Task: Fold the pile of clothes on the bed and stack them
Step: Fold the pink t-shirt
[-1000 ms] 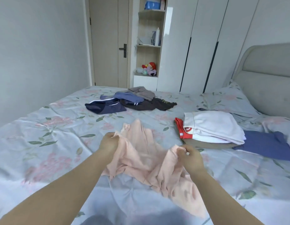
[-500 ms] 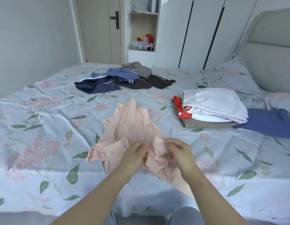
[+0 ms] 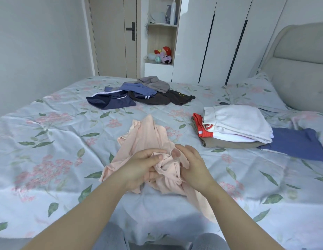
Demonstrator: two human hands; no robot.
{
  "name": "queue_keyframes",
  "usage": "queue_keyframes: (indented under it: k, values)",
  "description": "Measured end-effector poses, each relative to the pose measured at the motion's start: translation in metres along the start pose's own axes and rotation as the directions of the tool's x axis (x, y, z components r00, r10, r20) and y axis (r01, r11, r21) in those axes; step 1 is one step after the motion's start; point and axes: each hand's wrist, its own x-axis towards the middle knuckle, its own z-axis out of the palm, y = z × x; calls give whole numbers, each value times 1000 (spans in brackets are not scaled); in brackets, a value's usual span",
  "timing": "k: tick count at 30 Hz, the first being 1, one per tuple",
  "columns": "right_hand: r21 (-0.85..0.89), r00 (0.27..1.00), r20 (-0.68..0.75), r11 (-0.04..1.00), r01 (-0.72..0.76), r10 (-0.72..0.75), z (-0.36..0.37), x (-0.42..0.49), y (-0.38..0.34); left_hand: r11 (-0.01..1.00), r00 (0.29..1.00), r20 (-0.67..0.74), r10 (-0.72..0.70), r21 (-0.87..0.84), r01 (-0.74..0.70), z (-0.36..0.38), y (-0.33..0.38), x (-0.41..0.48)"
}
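A crumpled peach garment (image 3: 147, 136) lies on the floral bed sheet (image 3: 54, 141) near the front edge. My left hand (image 3: 139, 166) and my right hand (image 3: 191, 165) are close together over its near end, both gripping bunched fabric. An unfolded pile of dark clothes (image 3: 137, 93), navy, blue, grey and brown, sits toward the far side of the bed. A folded stack (image 3: 233, 125) with a white piece on top, red and tan below, rests at the right on a blue garment (image 3: 298, 143).
A floral pillow (image 3: 254, 92) and padded headboard (image 3: 301, 69) are at the right. A small dark phone (image 3: 224, 103) lies behind the stack. A door (image 3: 113, 37), shelf with toys (image 3: 162, 53) and white wardrobe (image 3: 220, 38) stand beyond the bed.
My hands, held apart with the peach garment stretched between them a second ago, have come together at its near end. The garment now lies bunched on the sheet.
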Motion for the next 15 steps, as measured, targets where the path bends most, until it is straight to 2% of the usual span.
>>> queue_keyframes:
  k: [3,7,11,15]
  values:
    - [-116,990,143,993,11,6,-11,16,-14,999,994,97,46,7,-47,3,34,0]
    - [-125,958,284,989,82,-44,-26,34,-36,990,988,93,121,-85,-114,4,75,-3]
    - [4,965,244,996,93,-91,-34,41,-56,986,985,68,158,-65,-154,-3,106,-8]
    - [2,986,156,998,67,-66,-39,46,-73,970,979,77,189,140,-198,-12,129,-16]
